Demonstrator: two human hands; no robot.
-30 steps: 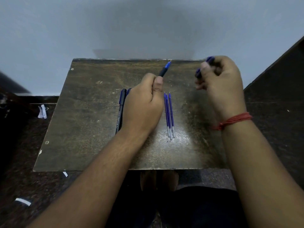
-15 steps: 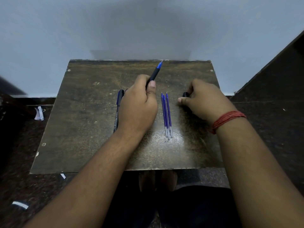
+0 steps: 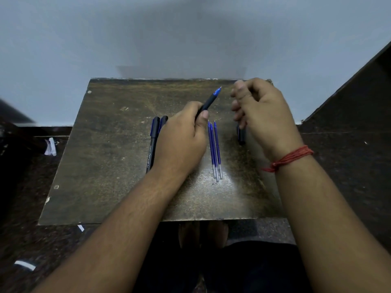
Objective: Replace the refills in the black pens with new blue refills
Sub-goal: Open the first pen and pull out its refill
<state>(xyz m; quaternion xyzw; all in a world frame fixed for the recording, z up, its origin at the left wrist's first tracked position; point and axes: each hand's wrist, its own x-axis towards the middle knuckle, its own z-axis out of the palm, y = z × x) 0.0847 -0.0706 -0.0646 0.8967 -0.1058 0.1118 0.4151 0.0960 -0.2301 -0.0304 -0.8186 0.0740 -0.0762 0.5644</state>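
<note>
- Left hand [image 3: 182,142]: fingers curled round an uncapped black pen [image 3: 208,102], blue tip pointing up and away over the table [image 3: 105,166].
- Right hand [image 3: 262,115]: raised beside the pen tip, fingers loosely curled, nothing held.
- Pen cap [image 3: 241,136]: lying on the table just under the right hand, apart from the fingers.
- New blue refills [image 3: 214,149]: three, side by side on the table between the two hands, untouched.
- Capped black pens [image 3: 154,140]: two, lying together at the left hand's outer side, partly hidden by it.
- Step in hand, as judged: opening the first pen; cap off, old refill apparently inside.
- Next move calls for: right fingers pinching the blue tip section, unscrewing it while the left hand steadies the barrel, then drawing the refill out.
</note>
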